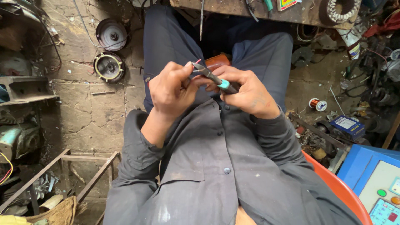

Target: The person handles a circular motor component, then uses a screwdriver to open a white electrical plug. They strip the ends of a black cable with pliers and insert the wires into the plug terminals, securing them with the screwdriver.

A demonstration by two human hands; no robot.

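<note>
Here, cutters [216,79] between both hands.

- At your nine o'clock lies a cracked, dusty stone floor [89,108].
- Two round motor covers [110,50] rest on it near eleven o'clock.
- A rusty metal frame [79,173] stands at eight o'clock.
- A worn wooden workbench [250,10] runs along twelve o'clock.
- A copper wire spool [317,104] sits at three o'clock.
- A blue control box [375,183] fills five o'clock.

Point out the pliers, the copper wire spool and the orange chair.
pliers [216,79], head view, on the dark handles just behind the jaws.
copper wire spool [315,103], head view, on its wound copper side.
orange chair [339,189], head view, on its curved rim.
</note>
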